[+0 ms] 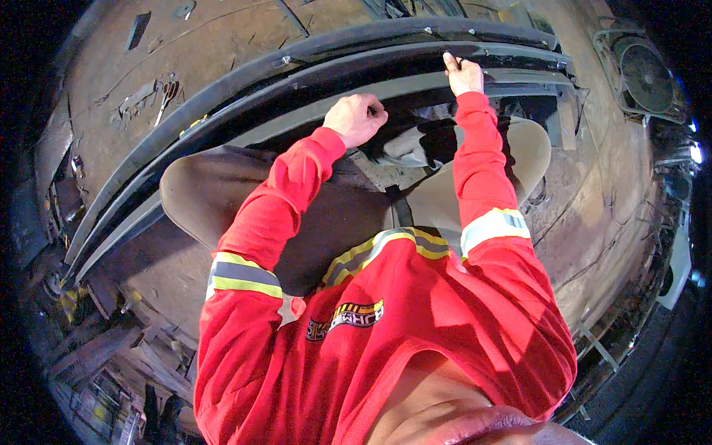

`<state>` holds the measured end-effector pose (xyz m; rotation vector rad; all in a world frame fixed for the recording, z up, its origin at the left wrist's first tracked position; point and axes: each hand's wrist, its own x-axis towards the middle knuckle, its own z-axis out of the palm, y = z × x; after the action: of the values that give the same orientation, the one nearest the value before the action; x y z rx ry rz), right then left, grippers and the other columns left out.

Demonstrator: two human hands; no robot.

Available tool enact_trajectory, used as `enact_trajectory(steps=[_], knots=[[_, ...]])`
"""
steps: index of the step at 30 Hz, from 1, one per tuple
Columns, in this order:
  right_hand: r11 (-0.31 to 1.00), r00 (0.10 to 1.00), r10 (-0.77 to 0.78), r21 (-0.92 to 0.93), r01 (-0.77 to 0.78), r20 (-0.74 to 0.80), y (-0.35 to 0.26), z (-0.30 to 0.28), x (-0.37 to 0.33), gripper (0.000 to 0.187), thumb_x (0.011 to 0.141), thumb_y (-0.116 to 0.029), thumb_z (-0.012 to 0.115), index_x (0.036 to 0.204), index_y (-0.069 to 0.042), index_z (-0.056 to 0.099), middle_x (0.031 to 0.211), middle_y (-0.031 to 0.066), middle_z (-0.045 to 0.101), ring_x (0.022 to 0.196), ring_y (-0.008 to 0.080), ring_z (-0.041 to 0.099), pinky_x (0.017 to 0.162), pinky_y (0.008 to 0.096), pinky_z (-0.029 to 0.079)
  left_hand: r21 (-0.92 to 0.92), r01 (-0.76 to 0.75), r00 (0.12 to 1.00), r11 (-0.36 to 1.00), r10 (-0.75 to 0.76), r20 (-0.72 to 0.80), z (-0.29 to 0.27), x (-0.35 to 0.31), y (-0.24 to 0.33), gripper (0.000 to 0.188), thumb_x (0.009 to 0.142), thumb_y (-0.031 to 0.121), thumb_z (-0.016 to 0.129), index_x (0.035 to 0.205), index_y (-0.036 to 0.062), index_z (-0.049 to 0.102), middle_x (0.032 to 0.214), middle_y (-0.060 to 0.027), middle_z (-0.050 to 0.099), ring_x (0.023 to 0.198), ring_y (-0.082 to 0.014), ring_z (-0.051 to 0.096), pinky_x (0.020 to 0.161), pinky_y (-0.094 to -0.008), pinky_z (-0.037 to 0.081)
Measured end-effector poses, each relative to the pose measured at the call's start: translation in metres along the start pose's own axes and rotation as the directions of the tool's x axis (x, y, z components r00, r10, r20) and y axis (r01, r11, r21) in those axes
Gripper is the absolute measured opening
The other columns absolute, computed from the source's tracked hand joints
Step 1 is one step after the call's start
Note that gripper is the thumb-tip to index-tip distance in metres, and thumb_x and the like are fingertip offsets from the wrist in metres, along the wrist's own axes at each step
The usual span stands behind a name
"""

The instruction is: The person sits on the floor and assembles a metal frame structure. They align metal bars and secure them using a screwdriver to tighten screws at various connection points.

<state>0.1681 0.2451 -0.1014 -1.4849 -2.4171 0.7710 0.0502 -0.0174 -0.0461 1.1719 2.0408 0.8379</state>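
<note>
Nearest, the wearer's red top [437, 311] fills the near side, and two bent knees point toward three long dark bars running left to right. The left hand [357, 119] is curled beside the near bar [404, 87]; its fingers are bent in close, a small dark gap inside the curl, and whether anything is held there cannot be told. The right hand [465, 76], farther off and to the right, reaches across the near bar to the edge of the middle bar [356, 59], thumb raised, other fingers folded; its hold cannot be told either. The far bar [326, 49] lies just beyond. In this inspector's judgement, work at these edges calls for a light, controlled touch, the left hand steadying while the right works, fingertips clear of the gaps between bars, and both knees out of the way. Hidden or unclear: the undersides of both hands, the near bar's stretch by the left knee, and the pale item [404, 148] between the legs. The lens bends every edge, so the bars' true straightness cannot be confirmed. Farther left on the brown floor lies a red-handled tool [169, 93]; far right stands a round, fan-like unit [644, 74], partly dark.
</note>
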Motion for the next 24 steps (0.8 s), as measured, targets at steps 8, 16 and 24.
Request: enact_trajectory(steps=[8,16,24], knots=[[0.99,0.947,-0.14,-0.042,0.134,-0.288,0.009,0.016,-0.011,0.041,0.063,-0.035,0.08,0.088,-0.005,0.068,0.091,0.0158,0.066,0.084,0.0301,0.064,0.078,0.0379,0.049,0.004,0.02,1.0,1.0,-0.02,0.006,0.003,0.002,-0.003,0.026,0.077,0.031,0.062,0.087,0.008,0.068,0.084,-0.0152,0.067,0.081,-0.0316,0.064,0.074,-0.0391,0.051],[0.934,0.995,0.014,0.354,-0.047,0.095,-0.012,-0.016,-0.015,0.035,0.086,-0.034,0.063,0.088,0.001,0.067,0.071,0.007,0.07,0.066,0.0105,0.059,0.074,0.0247,0.044,0.149,-0.145,0.984,0.978,0.126,0.125,-0.044,-0.017,0.016,0.032,0.078,0.034,0.06,0.098,0.0085,0.065,0.083,-0.015,0.066,0.079,-0.034,0.064,0.073,-0.0425,0.051],[0.975,0.969,-0.061,0.194,0.109,-0.239,0.005,0.011,-0.012,0.033,0.07,-0.024,0.08,0.085,0.0,0.063,0.078,0.0113,0.067,0.07,0.0158,0.062,0.067,0.0293,0.049,0.38,0.249,0.878,0.891,-0.041,-0.477,-0.243,-0.053,-0.095,0.03,0.083,0.032,0.06,0.094,0.0045,0.067,0.085,-0.0158,0.066,0.08,-0.03,0.065,0.072,-0.0361,0.05]])
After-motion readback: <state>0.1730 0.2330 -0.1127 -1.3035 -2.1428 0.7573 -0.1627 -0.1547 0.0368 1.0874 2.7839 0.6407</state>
